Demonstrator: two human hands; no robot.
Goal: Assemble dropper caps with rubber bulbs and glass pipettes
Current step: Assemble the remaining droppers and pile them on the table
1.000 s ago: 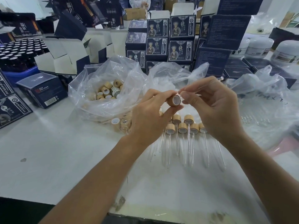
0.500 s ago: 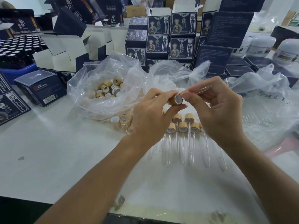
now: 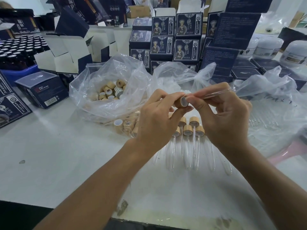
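Observation:
My left hand [image 3: 156,120] pinches a tan bamboo-look dropper cap [image 3: 181,102] above the white table, its open end turned toward my right hand. My right hand [image 3: 222,117] pinches a clear glass pipette [image 3: 214,94] that slants up to the right, its near tip at the rim of the cap's opening. Below my hands several assembled droppers [image 3: 187,140] lie in a row, caps away from me, glass tubes pointing at me. A clear plastic bag [image 3: 93,90] at the left holds several loose caps [image 3: 109,92].
More clear bags [image 3: 272,100] lie behind and right of my hands, one over loose glass pipettes [image 3: 264,123]. Dark blue printed boxes [image 3: 186,39] stack at the back, open cartons [image 3: 63,52] and dark bottles at the back left, white jars [image 3: 294,53] at the far right.
Both hands stay together above the table. The pipette's tip has moved closer to the cap's opening, and the cap has turned slightly.

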